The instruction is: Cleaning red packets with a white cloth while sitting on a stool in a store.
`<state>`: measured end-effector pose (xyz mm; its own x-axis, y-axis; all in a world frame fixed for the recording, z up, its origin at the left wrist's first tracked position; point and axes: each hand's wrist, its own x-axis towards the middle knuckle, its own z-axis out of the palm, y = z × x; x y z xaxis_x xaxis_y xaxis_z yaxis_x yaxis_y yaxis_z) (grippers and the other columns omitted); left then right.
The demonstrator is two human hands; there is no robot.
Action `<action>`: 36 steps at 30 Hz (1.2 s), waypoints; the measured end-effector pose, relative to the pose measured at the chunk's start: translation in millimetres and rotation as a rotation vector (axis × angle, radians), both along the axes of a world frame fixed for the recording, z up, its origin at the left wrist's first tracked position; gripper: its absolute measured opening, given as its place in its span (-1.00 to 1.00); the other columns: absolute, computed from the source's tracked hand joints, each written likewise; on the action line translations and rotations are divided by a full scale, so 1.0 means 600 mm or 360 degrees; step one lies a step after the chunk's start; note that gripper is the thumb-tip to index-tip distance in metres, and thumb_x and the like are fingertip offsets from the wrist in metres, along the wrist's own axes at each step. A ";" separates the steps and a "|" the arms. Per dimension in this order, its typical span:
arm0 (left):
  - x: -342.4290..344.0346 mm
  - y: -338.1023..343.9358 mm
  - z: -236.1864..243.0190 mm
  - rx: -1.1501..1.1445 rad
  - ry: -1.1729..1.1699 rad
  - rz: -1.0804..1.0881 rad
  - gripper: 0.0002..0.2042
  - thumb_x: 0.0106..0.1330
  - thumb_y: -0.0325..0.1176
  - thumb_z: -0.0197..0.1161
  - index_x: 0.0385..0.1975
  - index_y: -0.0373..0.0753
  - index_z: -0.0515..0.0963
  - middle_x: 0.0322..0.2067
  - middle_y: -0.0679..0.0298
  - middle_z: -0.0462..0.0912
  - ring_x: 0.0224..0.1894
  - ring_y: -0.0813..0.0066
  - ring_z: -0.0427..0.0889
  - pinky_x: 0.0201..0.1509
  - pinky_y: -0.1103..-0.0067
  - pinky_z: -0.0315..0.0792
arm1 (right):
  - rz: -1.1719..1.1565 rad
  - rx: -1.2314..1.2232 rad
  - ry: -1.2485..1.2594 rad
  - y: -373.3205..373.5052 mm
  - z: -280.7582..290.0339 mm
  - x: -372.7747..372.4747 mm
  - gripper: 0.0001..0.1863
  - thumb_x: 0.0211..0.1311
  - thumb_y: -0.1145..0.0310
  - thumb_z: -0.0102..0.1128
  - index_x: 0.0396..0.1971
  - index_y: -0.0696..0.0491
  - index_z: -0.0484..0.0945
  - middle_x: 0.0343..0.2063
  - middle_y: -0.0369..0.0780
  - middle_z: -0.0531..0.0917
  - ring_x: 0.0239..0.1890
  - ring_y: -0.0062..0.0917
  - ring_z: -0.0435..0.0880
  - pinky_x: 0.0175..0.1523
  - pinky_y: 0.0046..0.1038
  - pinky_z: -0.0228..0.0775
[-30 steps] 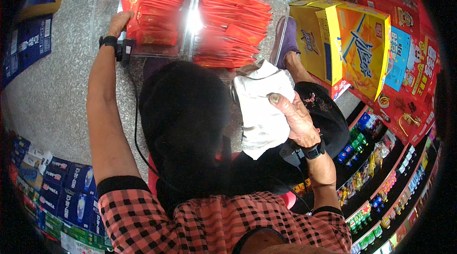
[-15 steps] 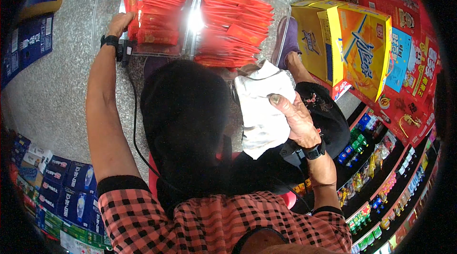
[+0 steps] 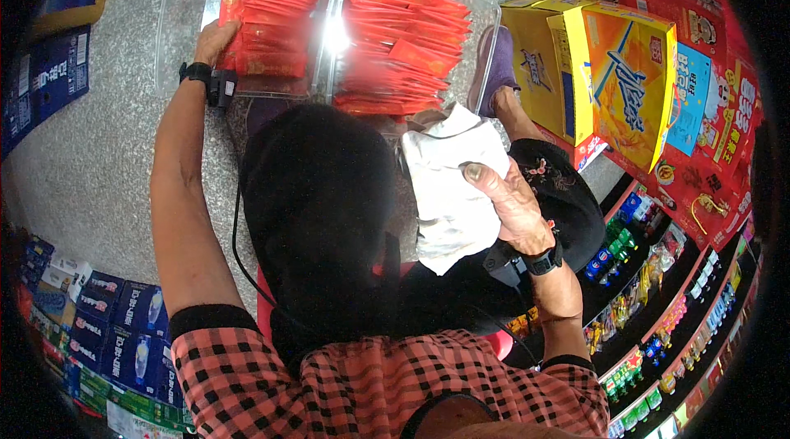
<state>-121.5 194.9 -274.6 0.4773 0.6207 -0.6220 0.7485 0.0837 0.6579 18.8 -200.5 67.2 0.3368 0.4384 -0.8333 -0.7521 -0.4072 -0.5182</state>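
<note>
My left hand (image 3: 216, 41) is inside the left clear plastic bin, its fingers closed on the lower part of a narrow red packet (image 3: 232, 0). Beside that hand lies a long overlapping row of similar red packets (image 3: 278, 19). The right half, a clear plastic bin (image 3: 487, 52), is filled with more red packets (image 3: 403, 36). Gathered in my right hand (image 3: 518, 207) is a white cloth (image 3: 448, 184), the thumb pressing on top. This cloth hangs over my lap, just short of the right bin, and hides my other right fingers.
A yellow carton (image 3: 629, 77) stands to the right, with red cartons (image 3: 708, 151) behind it. Shelves of small drinks and snacks (image 3: 650, 299) curve along the lower right. Blue boxes (image 3: 123, 324) are stacked at lower left. A black cable (image 3: 237, 229) trails from my left wrist.
My left hand has shifted slightly to the right with the narrow red packet, closer to the row. My right hand and the cloth have barely moved.
</note>
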 end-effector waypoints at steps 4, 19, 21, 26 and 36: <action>-0.004 0.010 0.015 0.0146 0.0076 0.0048 -0.58 0.08 -0.05 0.16 -0.32 -0.35 0.57 -0.38 0.11 0.62 -0.35 0.31 0.59 -0.24 0.45 0.42 | -0.0009 0.0041 -0.0004 0.009 0.005 -0.004 -0.63 0.08 0.27 0.26 -0.17 0.18 0.51 -0.29 -0.24 0.62 -0.29 -0.62 0.59 -0.15 -0.56 0.45; -0.007 0.018 0.022 -0.0130 -0.0008 0.0151 -0.62 0.01 -0.20 0.23 -0.26 -0.39 0.52 -0.33 0.11 0.60 -0.34 0.33 0.59 -0.29 0.46 0.46 | 0.0031 0.0030 -0.0044 0.006 0.002 -0.004 -0.61 0.09 0.25 0.25 -0.15 0.19 0.50 -0.29 -0.25 0.62 -0.30 -0.64 0.59 -0.16 -0.57 0.44; 0.002 0.012 0.021 -0.0174 0.0048 0.0172 -0.62 0.01 -0.21 0.22 -0.27 -0.39 0.52 -0.34 0.11 0.60 -0.35 0.33 0.59 -0.30 0.46 0.46 | 0.0024 0.0025 -0.0042 0.007 0.003 -0.003 -0.61 0.09 0.24 0.25 -0.15 0.19 0.50 -0.29 -0.25 0.62 -0.30 -0.64 0.59 -0.15 -0.57 0.43; -0.014 0.037 -0.022 -0.0254 0.0042 0.0257 -0.65 0.00 -0.23 0.21 -0.28 -0.36 0.53 -0.38 0.14 0.61 -0.41 0.33 0.58 -0.33 0.46 0.44 | 0.0032 0.0021 -0.0097 0.008 0.006 -0.004 -0.62 0.09 0.25 0.26 -0.17 0.19 0.52 -0.30 -0.27 0.63 -0.30 -0.66 0.57 -0.15 -0.58 0.42; -0.021 0.048 0.046 0.0232 -0.0442 0.0372 -0.73 0.05 -0.36 0.19 -0.23 -0.27 0.49 -0.49 0.26 0.58 -0.55 0.53 0.53 -0.50 0.58 0.43 | 0.0039 0.0090 -0.0036 0.008 0.001 -0.004 -0.65 0.08 0.25 0.27 -0.21 0.18 0.54 -0.32 -0.27 0.63 -0.31 -0.66 0.57 -0.17 -0.59 0.42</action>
<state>-134.2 223.8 -246.8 0.4505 0.8049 -0.3863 0.5119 0.1217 0.8504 16.1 -195.6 68.0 0.3436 0.4930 -0.7993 -0.7301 -0.3951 -0.5576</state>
